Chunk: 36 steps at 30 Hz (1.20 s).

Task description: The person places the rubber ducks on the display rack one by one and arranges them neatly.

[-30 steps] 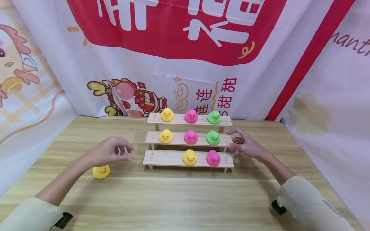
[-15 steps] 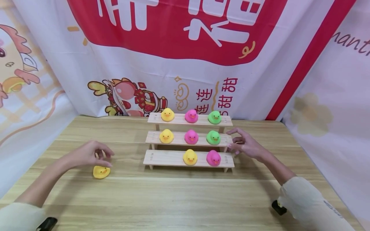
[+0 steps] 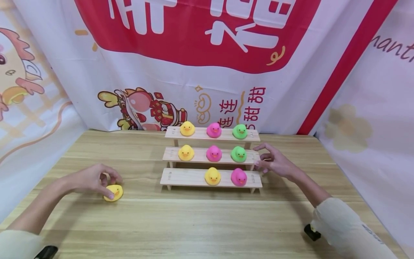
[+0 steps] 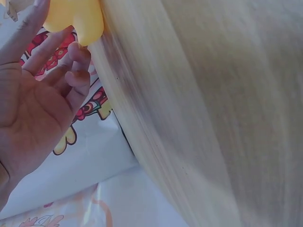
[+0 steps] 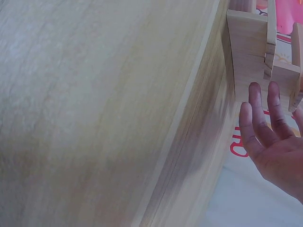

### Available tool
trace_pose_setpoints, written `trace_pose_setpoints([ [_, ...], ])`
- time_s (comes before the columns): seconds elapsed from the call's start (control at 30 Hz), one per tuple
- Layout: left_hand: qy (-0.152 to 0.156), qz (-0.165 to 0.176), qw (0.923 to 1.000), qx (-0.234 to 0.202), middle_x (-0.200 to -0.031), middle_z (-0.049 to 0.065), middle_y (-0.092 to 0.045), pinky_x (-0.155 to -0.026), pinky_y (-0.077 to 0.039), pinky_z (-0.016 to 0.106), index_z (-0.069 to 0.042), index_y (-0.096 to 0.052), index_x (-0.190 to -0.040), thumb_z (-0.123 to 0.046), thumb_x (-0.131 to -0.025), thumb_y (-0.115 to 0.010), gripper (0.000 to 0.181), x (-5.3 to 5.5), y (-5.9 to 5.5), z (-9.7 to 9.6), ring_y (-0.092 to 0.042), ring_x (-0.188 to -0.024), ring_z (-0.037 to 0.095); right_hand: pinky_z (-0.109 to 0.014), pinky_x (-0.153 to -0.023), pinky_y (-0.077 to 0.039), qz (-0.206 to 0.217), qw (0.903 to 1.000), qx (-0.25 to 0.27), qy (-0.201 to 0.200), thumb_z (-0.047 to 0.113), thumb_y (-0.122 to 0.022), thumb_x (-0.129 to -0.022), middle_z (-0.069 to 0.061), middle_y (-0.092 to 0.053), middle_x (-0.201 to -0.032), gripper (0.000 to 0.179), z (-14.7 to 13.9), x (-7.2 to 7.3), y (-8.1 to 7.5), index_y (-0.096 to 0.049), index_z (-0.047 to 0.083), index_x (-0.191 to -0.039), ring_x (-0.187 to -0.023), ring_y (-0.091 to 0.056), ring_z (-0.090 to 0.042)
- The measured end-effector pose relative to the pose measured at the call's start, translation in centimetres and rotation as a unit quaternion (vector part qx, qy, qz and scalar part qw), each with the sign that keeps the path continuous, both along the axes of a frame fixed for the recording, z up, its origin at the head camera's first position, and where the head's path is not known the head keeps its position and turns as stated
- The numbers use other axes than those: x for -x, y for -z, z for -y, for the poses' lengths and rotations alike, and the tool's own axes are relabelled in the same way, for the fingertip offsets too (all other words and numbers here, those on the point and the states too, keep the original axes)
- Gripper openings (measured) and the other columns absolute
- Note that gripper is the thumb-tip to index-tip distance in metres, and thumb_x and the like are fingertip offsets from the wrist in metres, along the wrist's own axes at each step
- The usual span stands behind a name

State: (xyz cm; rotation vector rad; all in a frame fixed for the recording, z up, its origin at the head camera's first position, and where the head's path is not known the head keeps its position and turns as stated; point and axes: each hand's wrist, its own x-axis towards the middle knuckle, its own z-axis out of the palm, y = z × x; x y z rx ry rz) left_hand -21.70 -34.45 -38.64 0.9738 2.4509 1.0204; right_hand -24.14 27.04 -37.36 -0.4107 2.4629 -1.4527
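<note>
At the left of the table, my left hand has its thumb across the front of a yellow rubber duck, with the fingers curled over its far side. In the left wrist view, the thumb and index finger lie around the duck, while the other fingers are loosely bent. My right hand grips the right end of the middle tier of a wooden three-tier stand, thumb at the front edge and index finger at the back. Its other fingers spread beside the stand's side in the right wrist view.
The upper two tiers each carry a yellow, a pink and a green duck. On the lowest tier sit a yellow and a pink duck, its left part bare. Printed cloth hangs behind the table.
My left hand has moved left and down onto the loose yellow duck, its thumb now over the duck's front. The right hand and the stand have stayed where they were.
</note>
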Motion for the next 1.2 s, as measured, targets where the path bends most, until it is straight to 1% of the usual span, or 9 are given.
trace_pose_setpoints([
  [0.13, -0.012, -0.008, 0.9998, 0.01, -0.089, -0.004, -0.064, -0.054, -0.048, 0.022, 0.002, -0.073, -0.1, -0.007, -0.077, -0.091, 0.031, 0.0, -0.1, -0.1, -0.053, -0.067, 0.0, -0.039, -0.075, -0.062, 0.0, 1.0, 0.0, 0.001, 0.008, -0.067, -0.1, -0.024, -0.067, -0.105, 0.05, 0.0, 0.0, 0.0, -0.042, 0.001, -0.142, -0.096, -0.068, -0.031],
  [0.23, -0.029, -0.008, 0.9994, 0.02, -0.089, -0.004, -0.066, -0.054, -0.049, 0.022, -0.001, -0.072, -0.097, -0.008, -0.077, -0.091, 0.029, 0.0, -0.4, -0.3, -0.054, -0.067, 0.001, -0.039, -0.076, -0.062, -0.001, 1.0, -0.001, 0.001, 0.008, -0.067, -0.1, -0.025, -0.067, -0.106, 0.05, 0.0, 0.0, 0.0, -0.042, 0.001, -0.141, -0.097, -0.069, -0.032],
  [0.4, -0.052, 0.004, 0.998, 0.035, -0.093, -0.001, -0.068, -0.055, -0.052, 0.023, -0.001, -0.073, -0.094, -0.008, -0.076, -0.091, 0.026, -0.1, -0.8, -0.5, -0.058, -0.067, 0.003, -0.039, -0.075, -0.062, -0.002, 1.0, -0.002, 0.0, 0.008, -0.067, -0.099, -0.026, -0.067, -0.106, 0.049, 0.0, 0.0, 0.0, -0.042, 0.001, -0.141, -0.096, -0.069, -0.031],
  [0.57, -0.068, 0.016, 0.9961, 0.054, -0.097, 0.003, -0.069, -0.055, -0.052, 0.023, -0.001, -0.074, -0.098, -0.008, -0.08, -0.088, 0.024, -0.1, -1.2, -0.6, -0.059, -0.067, 0.004, -0.04, -0.075, -0.062, -0.004, 1.0, 0.0, 0.0, 0.007, -0.067, -0.099, -0.025, -0.066, -0.105, 0.049, 0.0, 0.0, 0.0, -0.042, 0.0, -0.141, -0.095, -0.069, -0.031],
  [0.7, -0.071, 0.02, 0.9961, 0.049, -0.101, 0.006, -0.07, -0.055, -0.053, 0.024, 0.001, -0.074, -0.101, -0.008, -0.081, -0.087, 0.025, 0.1, -1.3, -0.7, -0.06, -0.066, 0.005, -0.041, -0.075, -0.062, 0.0, 1.0, 0.0, 0.0, 0.007, -0.067, -0.099, -0.025, -0.066, -0.105, 0.049, 0.0, 0.0, 0.0, -0.042, 0.001, -0.141, -0.095, -0.069, -0.031],
  [0.83, -0.069, 0.026, 0.9964, 0.043, -0.106, 0.011, -0.07, -0.058, -0.055, 0.025, 0.0, -0.075, -0.105, -0.01, -0.083, -0.086, 0.027, 0.2, -1.4, -0.8, -0.061, -0.068, 0.006, -0.042, -0.075, -0.062, 0.002, 1.0, -0.001, 0.001, 0.007, -0.067, -0.099, -0.024, -0.066, -0.106, 0.05, 0.0, 0.0, 0.0, -0.042, 0.001, -0.141, -0.096, -0.068, -0.03],
  [0.93, -0.064, 0.016, 0.9969, 0.043, -0.109, 0.014, -0.07, -0.062, -0.056, 0.025, -0.001, -0.075, -0.107, -0.011, -0.083, -0.085, 0.028, 0.3, -1.5, -0.8, -0.063, -0.071, 0.007, -0.041, -0.075, -0.062, 0.001, 1.0, 0.0, 0.001, 0.007, -0.067, -0.099, -0.024, -0.066, -0.106, 0.05, 0.0, 0.0, 0.0, -0.042, 0.001, -0.141, -0.095, -0.068, -0.03],
  [1.07, -0.062, -0.008, 0.9971, 0.043, -0.111, 0.015, -0.07, -0.066, -0.057, 0.026, -0.003, -0.076, -0.107, -0.014, -0.082, -0.086, 0.029, 0.4, -1.5, -1.0, -0.065, -0.074, 0.008, -0.041, -0.075, -0.062, 0.001, 1.0, 0.001, 0.001, 0.007, -0.067, -0.099, -0.024, -0.067, -0.105, 0.05, 0.0, 0.0, 0.0, -0.042, 0.001, -0.141, -0.095, -0.068, -0.03],
  [1.2, -0.077, -0.02, 0.9951, 0.06, -0.112, 0.011, -0.07, -0.068, -0.056, 0.026, -0.007, -0.077, -0.106, -0.019, -0.083, -0.087, 0.028, 0.5, -1.5, -1.4, -0.064, -0.077, 0.008, -0.041, -0.075, -0.062, 0.001, 1.0, 0.001, 0.0, 0.007, -0.067, -0.099, -0.025, -0.067, -0.105, 0.05, 0.0, 0.0, 0.0, -0.042, 0.0, -0.141, -0.095, -0.068, -0.03],
])
